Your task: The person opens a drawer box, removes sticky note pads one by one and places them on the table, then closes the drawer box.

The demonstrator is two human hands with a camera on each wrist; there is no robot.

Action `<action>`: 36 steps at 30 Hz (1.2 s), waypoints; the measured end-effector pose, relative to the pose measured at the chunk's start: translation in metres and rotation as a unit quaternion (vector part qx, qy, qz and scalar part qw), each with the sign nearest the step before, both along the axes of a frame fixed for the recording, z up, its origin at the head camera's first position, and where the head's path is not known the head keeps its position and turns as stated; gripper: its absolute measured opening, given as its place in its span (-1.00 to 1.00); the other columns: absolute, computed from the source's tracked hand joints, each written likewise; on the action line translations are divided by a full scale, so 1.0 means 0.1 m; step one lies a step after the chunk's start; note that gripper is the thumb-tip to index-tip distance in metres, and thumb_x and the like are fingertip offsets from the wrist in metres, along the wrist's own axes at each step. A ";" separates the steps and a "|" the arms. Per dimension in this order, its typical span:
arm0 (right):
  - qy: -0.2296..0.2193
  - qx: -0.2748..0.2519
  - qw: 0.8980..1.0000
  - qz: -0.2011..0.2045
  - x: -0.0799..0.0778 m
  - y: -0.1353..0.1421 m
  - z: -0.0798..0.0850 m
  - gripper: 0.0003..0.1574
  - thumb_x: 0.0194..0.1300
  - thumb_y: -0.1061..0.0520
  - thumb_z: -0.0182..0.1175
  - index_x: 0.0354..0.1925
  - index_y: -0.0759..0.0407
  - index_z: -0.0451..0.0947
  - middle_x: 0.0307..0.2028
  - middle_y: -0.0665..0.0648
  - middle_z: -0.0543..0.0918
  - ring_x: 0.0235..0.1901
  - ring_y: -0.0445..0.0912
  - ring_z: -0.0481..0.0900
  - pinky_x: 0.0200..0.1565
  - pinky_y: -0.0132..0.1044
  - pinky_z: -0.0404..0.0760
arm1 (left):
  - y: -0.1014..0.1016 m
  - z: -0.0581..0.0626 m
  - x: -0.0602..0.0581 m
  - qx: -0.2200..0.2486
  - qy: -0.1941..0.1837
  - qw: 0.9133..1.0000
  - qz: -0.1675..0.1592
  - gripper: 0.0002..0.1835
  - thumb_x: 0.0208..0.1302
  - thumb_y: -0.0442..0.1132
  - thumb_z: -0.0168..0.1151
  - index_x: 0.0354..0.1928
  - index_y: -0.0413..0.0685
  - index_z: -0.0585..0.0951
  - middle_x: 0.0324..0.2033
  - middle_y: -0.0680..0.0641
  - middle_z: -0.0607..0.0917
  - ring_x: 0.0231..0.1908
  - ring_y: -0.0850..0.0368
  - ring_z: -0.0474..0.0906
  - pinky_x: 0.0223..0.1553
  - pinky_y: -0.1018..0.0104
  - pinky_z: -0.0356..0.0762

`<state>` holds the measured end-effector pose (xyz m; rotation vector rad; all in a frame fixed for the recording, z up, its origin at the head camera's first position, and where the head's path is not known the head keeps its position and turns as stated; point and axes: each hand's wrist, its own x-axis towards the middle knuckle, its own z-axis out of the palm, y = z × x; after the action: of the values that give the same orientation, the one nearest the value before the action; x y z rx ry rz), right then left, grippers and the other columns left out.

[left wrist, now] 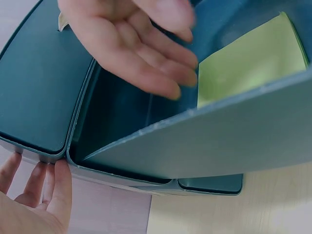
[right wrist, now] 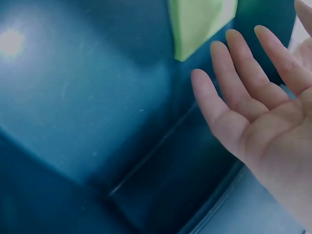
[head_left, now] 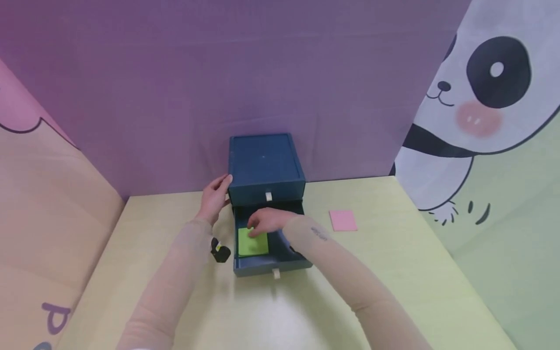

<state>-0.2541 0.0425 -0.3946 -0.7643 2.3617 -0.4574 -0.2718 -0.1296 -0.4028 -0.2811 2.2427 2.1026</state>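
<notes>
A dark blue drawer unit (head_left: 264,158) stands against the back wall, with one lower drawer (head_left: 255,269) pulled out. My left hand (head_left: 213,198) rests against the unit's left side; in the left wrist view its fingertips (left wrist: 62,168) touch the side wall near the front. Over the pulled-out drawer hovers my right hand (head_left: 270,221), with nothing held and the fingers loosely extended in the right wrist view. Just beneath it, a green pad of sticky notes (head_left: 253,246) lies in the drawer's left part. The drawer's right part is partly hidden by my right sleeve.
A pink sticky note pad (head_left: 343,220) lies on the pale table (head_left: 393,272), right of the unit. The upper drawer is closed and has a small white pull tab (head_left: 269,196). Behind is a purple wall covering (head_left: 262,73); a panda print (head_left: 498,73) covers the right side.
</notes>
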 end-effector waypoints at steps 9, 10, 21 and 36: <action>0.093 0.083 0.992 -0.009 0.07 -0.07 -0.15 -0.34 0.09 -0.06 0.39 0.16 0.03 0.51 0.18 0.06 0.52 0.19 -0.07 0.44 0.24 -0.21 0.41 | 0.00 -0.01 0.00 0.005 -0.006 1.000 0.005 -0.34 0.35 0.15 0.03 0.40 0.04 0.27 0.39 -0.06 0.25 0.31 -0.04 0.27 0.24 0.00 0.39; 0.099 0.088 0.991 -0.014 0.08 -0.08 -0.15 -0.31 0.06 -0.06 0.41 0.17 0.01 0.50 0.20 0.07 0.50 0.19 -0.05 0.43 0.23 -0.19 0.41 | 0.01 0.00 0.00 0.006 -0.004 1.000 0.005 -0.35 0.36 0.14 0.03 0.40 0.04 0.27 0.39 -0.06 0.26 0.31 -0.04 0.27 0.24 0.00 0.39; 0.166 0.145 0.975 -0.025 0.15 -0.09 -0.16 -0.10 -0.10 -0.05 0.51 0.24 -0.01 0.42 0.18 0.15 0.44 0.13 0.06 0.42 0.07 -0.10 0.53 | 0.01 0.00 0.01 0.002 -0.003 1.000 0.004 -0.35 0.36 0.14 0.02 0.40 0.02 0.26 0.39 -0.07 0.26 0.31 -0.05 0.27 0.24 0.00 0.38; 0.177 0.142 0.973 -0.025 0.16 -0.12 -0.21 -0.17 -0.13 -0.01 0.53 0.13 0.11 0.47 0.02 0.13 0.56 -0.03 -0.03 0.53 0.00 -0.20 0.59 | 0.01 0.02 0.02 -0.001 -0.001 1.000 0.004 -0.34 0.36 0.16 0.01 0.40 0.03 0.26 0.39 -0.06 0.26 0.31 -0.04 0.26 0.25 0.00 0.36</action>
<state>-0.2378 0.0305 -0.4151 -0.6969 2.7024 0.0069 -0.2699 -0.1286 -0.4007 -0.2929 2.2461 2.1019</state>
